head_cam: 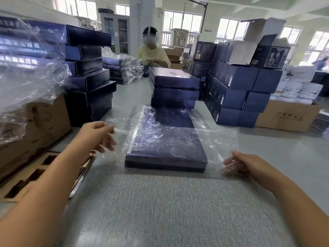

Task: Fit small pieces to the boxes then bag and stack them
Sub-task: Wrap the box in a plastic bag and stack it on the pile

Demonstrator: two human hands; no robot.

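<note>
Bag [219, 139], pinched by the left hand [99, 136] and right hand [240, 164] either side of the box [167, 154], could snag on its near corners and tear if pulled unevenly.

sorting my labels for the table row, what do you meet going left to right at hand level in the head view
brown cutout card sheet → left hand → blue box → right hand; the clear bag, held by both hands, spans the box, so it has no single place in the order

Packing warehouse: stacked navy boxes [89, 82], cardboard cartons [286, 116], bagged goods.
</note>
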